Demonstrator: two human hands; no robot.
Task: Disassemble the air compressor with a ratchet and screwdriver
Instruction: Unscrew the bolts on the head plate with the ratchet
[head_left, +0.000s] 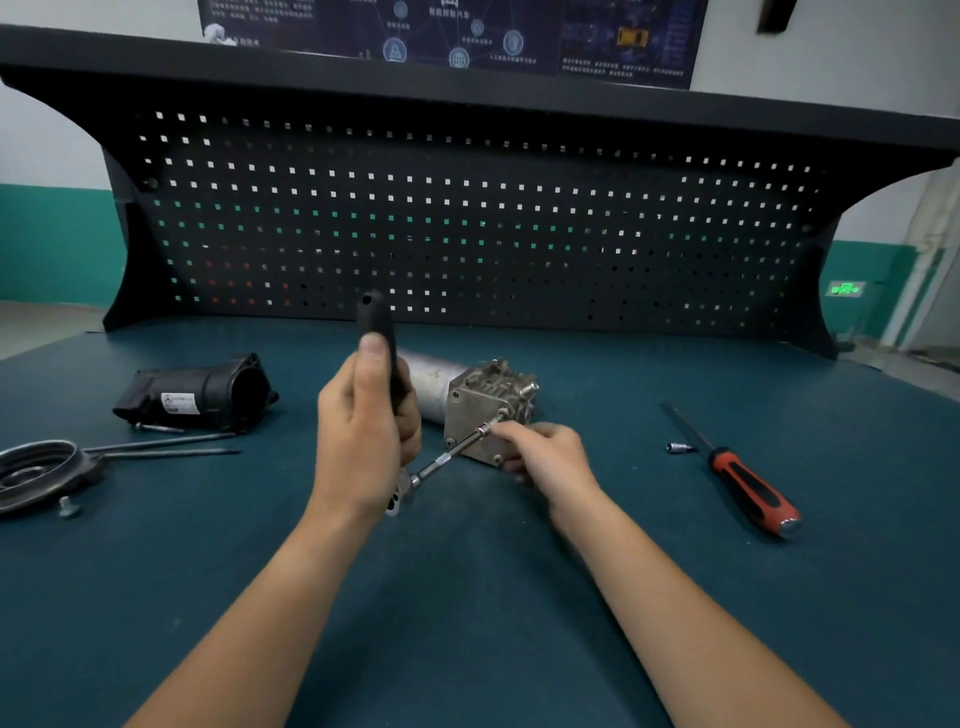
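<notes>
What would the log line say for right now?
left hand: grips ratchet | right hand: steadies extension at compressor bolt | screwdriver: on bench, unused

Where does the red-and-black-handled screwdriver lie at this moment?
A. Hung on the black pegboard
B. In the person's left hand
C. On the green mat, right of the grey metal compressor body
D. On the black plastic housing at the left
C: the red-and-black-handled screwdriver lies untouched on the green mat, right of the grey metal compressor body; the left hand grips the black-handled ratchet instead.
</notes>
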